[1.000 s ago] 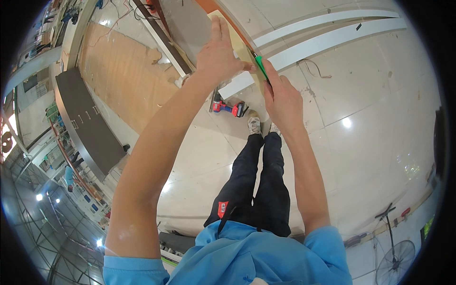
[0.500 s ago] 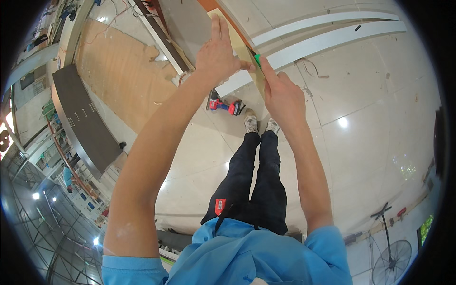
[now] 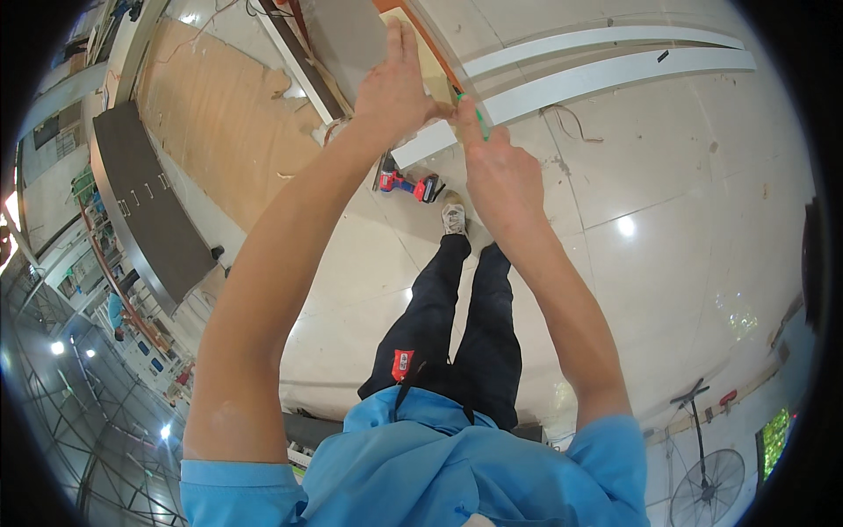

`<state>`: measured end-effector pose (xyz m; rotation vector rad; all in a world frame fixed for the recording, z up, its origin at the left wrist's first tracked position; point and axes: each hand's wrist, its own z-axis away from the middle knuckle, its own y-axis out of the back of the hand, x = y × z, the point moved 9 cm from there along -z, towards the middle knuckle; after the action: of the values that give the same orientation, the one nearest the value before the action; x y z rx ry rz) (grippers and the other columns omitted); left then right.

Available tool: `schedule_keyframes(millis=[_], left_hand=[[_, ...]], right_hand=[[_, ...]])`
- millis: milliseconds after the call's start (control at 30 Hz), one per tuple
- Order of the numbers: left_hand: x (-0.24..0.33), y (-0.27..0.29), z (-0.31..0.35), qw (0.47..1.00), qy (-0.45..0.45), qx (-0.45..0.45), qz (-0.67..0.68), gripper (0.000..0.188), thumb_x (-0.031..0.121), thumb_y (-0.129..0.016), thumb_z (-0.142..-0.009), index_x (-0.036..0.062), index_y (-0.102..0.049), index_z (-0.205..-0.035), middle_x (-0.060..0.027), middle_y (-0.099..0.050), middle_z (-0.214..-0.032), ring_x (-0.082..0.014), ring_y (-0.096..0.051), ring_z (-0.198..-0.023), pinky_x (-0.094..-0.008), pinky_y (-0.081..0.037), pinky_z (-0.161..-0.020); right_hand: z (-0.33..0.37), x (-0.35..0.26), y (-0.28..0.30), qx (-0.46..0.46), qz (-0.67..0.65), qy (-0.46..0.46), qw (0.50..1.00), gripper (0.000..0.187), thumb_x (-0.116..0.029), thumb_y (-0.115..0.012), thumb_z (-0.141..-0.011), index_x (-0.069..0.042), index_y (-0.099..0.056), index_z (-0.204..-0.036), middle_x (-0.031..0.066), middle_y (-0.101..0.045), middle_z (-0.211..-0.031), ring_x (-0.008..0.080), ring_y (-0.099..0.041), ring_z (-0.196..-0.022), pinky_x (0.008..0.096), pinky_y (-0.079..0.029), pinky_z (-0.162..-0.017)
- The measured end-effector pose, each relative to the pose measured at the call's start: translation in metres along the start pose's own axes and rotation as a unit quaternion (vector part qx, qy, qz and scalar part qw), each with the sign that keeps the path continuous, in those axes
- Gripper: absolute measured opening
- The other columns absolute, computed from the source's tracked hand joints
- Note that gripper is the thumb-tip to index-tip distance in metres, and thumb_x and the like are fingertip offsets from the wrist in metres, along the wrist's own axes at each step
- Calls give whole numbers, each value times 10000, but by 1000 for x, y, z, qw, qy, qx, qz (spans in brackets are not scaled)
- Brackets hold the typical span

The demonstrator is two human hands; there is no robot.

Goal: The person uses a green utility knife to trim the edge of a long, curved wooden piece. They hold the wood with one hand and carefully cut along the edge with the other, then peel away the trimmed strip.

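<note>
My left hand (image 3: 391, 95) lies on a pale yellow strip (image 3: 429, 72), its index and middle fingers stretched out along it and its thumb spread toward my other hand. The strip runs beside the orange edge (image 3: 428, 35) of a grey panel (image 3: 344, 39). Close to that thumb, my right hand (image 3: 502, 174) is closed around a slim green tool (image 3: 482, 126) with a dark tip; its exact kind cannot be made out. The tip is at the strip near the orange edge. My right hand hides the near end of the strip.
A red and blue cordless drill (image 3: 409, 184) stands on the tiled floor by my shoe (image 3: 453, 219). Long white boards (image 3: 606, 81) lie to the right. On the left are a large brown sheet (image 3: 224, 132) and a dark curved panel with handles (image 3: 145, 206). A fan (image 3: 707, 487) is at lower right.
My right hand with the green tool has moved left, closer to my left hand. More of the green tool shows, and less of the strip's near end. My left hand stays on the strip.
</note>
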<state>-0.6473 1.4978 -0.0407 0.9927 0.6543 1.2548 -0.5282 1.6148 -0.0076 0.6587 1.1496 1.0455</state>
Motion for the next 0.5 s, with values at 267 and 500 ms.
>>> schedule_keyframes(millis=[267,500], left_hand=[[-3,1,2,1000,-3,3,15,1529,652,-951,-637,-45,-94,-1694,-198,-88,-1800,-446,-604,-1361,-498,-578,-1013],[-2,4,1,1000,-5,12,-2,1565,660,-959,-601,-46,-90,-1694,-209,-94,-1798,-449,-567,-1413,-501,-561,-1055]], right_hand=[[4,5,3,-49,-55,-3,997,699,-34,-665,-935,-52,-420,-1589,264,-673,-999,419,-761,-807,480,-630,-665],[11,6,5,-21,-71,10,997,701,-40,-661,-934,-58,-424,-1593,256,-675,-1001,420,-761,-770,475,-617,-620]])
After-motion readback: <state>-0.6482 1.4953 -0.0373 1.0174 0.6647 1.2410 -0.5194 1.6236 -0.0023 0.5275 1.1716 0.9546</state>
